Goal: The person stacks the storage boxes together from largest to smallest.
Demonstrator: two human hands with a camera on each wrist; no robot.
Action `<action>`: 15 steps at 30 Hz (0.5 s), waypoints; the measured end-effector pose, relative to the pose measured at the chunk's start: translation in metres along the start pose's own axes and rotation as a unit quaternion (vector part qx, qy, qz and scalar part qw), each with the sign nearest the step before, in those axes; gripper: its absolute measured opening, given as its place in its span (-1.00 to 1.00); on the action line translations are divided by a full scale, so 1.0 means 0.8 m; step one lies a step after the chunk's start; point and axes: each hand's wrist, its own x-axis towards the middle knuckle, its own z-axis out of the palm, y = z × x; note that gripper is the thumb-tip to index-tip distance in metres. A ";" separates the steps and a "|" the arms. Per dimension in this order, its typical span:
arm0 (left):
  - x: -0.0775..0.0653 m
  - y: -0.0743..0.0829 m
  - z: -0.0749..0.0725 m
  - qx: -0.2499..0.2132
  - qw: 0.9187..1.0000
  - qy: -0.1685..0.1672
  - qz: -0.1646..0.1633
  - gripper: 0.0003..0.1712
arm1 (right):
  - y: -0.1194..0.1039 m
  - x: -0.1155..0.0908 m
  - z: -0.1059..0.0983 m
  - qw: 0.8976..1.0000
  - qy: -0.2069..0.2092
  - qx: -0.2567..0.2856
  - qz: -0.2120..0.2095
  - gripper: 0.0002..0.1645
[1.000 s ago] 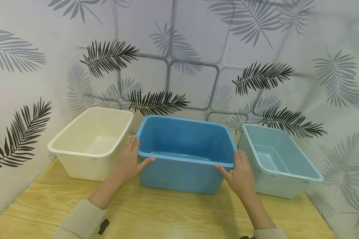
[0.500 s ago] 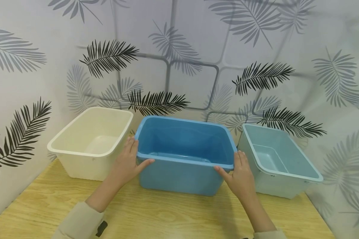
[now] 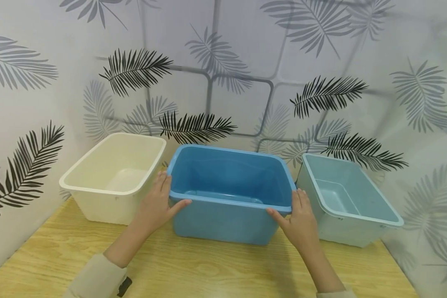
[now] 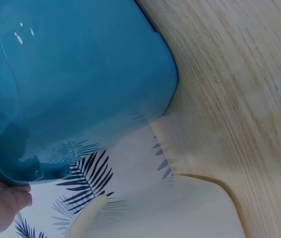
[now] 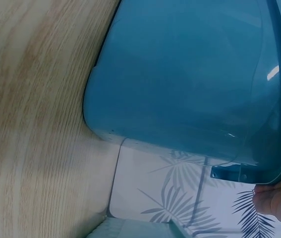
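Note:
A blue plastic storage bin (image 3: 223, 219) stands on the wood-grain table, its open top facing up and no objects visible inside. My left hand (image 3: 154, 205) grips its near left corner, thumb on the front and fingers along the side rim. At the near right corner, my right hand (image 3: 301, 221) holds the rim the same way. In the left wrist view, fingertips (image 4: 21, 198) show curled under the rim of the bin (image 4: 81, 74). Similarly, fingertips (image 5: 264, 198) tuck beneath the rim in the right wrist view, beside the bin's wall (image 5: 180, 74).
A cream bin (image 3: 100, 205) stands to the left, close to my left hand. On the right is a pale green-blue bin (image 3: 352, 229), near my right hand. Behind all three rises a leaf-patterned wall (image 3: 242, 107). The wooden table (image 3: 208, 269) extends toward me.
The blue bin has shifted very slightly toward me and to the left, with both hands staying on it. The other two bins have not moved.

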 end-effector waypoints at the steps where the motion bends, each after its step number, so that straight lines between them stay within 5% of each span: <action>1: 0.000 0.000 -0.001 0.001 1.000 -0.001 -0.001 0.14 | 0.000 0.000 0.000 1.000 0.004 -0.001 -0.002 0.07; 15: -0.006 0.005 -0.006 0.002 1.000 -0.006 -0.011 0.08 | -0.004 -0.006 -0.004 1.000 0.007 -0.012 0.001 0.08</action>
